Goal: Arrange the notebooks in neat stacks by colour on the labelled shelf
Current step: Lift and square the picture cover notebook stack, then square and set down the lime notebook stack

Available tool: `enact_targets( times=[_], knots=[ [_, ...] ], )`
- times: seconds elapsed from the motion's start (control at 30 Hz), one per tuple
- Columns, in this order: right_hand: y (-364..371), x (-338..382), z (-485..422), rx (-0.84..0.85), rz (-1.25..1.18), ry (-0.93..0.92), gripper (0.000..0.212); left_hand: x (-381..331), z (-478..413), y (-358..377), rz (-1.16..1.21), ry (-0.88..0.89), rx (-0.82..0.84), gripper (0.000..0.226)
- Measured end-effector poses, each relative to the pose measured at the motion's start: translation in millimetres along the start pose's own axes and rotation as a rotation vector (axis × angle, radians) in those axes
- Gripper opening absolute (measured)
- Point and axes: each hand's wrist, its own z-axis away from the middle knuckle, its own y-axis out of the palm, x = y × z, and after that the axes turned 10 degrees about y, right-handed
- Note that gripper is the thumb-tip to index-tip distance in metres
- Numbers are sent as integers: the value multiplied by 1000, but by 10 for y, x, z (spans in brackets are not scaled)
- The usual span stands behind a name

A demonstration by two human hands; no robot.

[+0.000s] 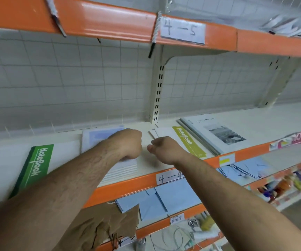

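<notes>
— Notebooks: where on the shelf?
— All flat on the shelf [146, 160] labelled 4-4 [169, 178]. Blue-cover stack [99, 138] mid-shelf. Green-band notebook [37, 165] just left of it. Yellow-band notebook [187, 140] to the right, across a bare gap. Grey photo-cover notebooks [216, 134] farther right, lying askew.
— Hands?
— Left hand [128, 144] rests on the blue stack's right side, wrist bent. Its fingers are hidden behind its back, so I cannot tell whether it grips. Right hand [164, 151] hovers over the gap, fingers loosely curled, nothing in it.
— Handling?
— Judgement only: thin soft covers, light, floppy singly and stiffer stacked. Smooth covers will likely slide over one another. Best to take a stack by two opposite edges, thumbs on top. A lift by one corner risks fanning.
— Around them?
— Grid back panel [73, 78] far side; blue paper [173, 194] on the shelf below.
</notes>
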Motion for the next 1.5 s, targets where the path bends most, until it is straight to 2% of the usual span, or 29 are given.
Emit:
enact_targets(
  times=[0.07,0.13,0.23,0.3,0.4,0.5,0.63,0.8,0.93,1.03,1.13,1.17,1.2,1.23,1.37,1.43,1.5],
  knots=[
    [-140,-139,-85,-23,-14,-7,49,-192,-99,-30,184,-34,-93,39],
    [-306,-320,-213,-53,-19,14,44,-401,-233,-6,416,-85,-214,16],
    [-585,-566,-392,-80,-4,47,42,-654,-431,59,812,-279,-313,24],
    [-789,-754,-532,-119,7,55,32,-818,-555,119,1007,-411,-354,5],
    [-987,-952,-709,-110,-14,70,20,-966,-717,209,1236,-540,-359,46],
    [-1089,-1048,-814,-55,-29,91,18,-1044,-857,277,1324,-599,-422,56],
    [-1147,-1058,-913,20,-136,95,18,-1137,-956,309,1358,-622,-491,41],
    [-1170,-1038,-949,69,-213,110,20,-1202,-994,244,1319,-662,-475,17],
    [-1186,-1051,-959,109,-334,169,27,-1141,-1034,301,1260,-705,-428,35],
    [-1141,-1039,-913,154,-406,214,16,-1155,-1031,328,1040,-710,-382,7],
    [-1106,-1015,-903,144,-414,208,15,-1109,-1026,386,953,-691,-383,20],
    [-1107,-1005,-894,151,-426,208,13,-1088,-1013,396,969,-680,-395,16],
    [-1110,-1002,-880,159,-439,205,10,-1073,-1002,404,999,-662,-429,7],
    [-1110,-997,-872,161,-452,192,8,-1055,-989,418,1042,-625,-476,7],
    [-1087,-908,-820,-12,-546,-29,13,-1112,-826,367,1085,-385,-694,35],
    [-1053,-850,-777,-96,-611,-126,13,-1127,-757,305,1043,-324,-799,39],
    [-985,-844,-745,-98,-634,-188,17,-1091,-719,304,1030,-313,-858,40]
  ],
)
